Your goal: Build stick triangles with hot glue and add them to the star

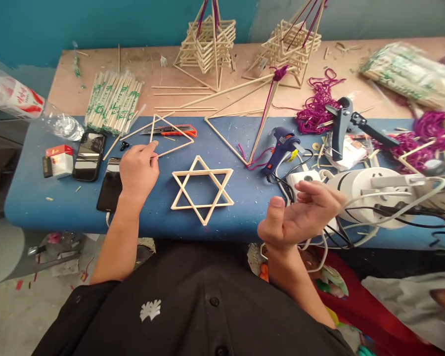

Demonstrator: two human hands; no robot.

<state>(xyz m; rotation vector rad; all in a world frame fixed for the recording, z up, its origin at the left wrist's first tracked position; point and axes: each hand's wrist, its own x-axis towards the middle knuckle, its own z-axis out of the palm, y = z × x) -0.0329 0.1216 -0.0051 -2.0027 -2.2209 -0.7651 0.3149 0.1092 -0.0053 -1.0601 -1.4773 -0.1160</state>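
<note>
A six-pointed star of wooden sticks (pixel 202 188) lies flat on the blue table (pixel 37 198), between my hands. My left hand (pixel 138 170) is closed in a pinch on a corner of a separate wooden stick triangle (pixel 171 136) that lies just behind the star. My right hand (pixel 300 215) hovers palm up near the table's front edge, fingers loosely curled and apart, holding nothing. A blue glue gun (pixel 281 150) lies just beyond it.
Two phones (pixel 89 155) and a small red-and-white box (pixel 60 160) lie left. Wrapped chopstick bundles (pixel 113 101), a red utility knife (pixel 175 131), stick towers (pixel 207 42), purple yarn (pixel 317 106), a black tool (pixel 341 126), a white power strip with cables (pixel 367 195).
</note>
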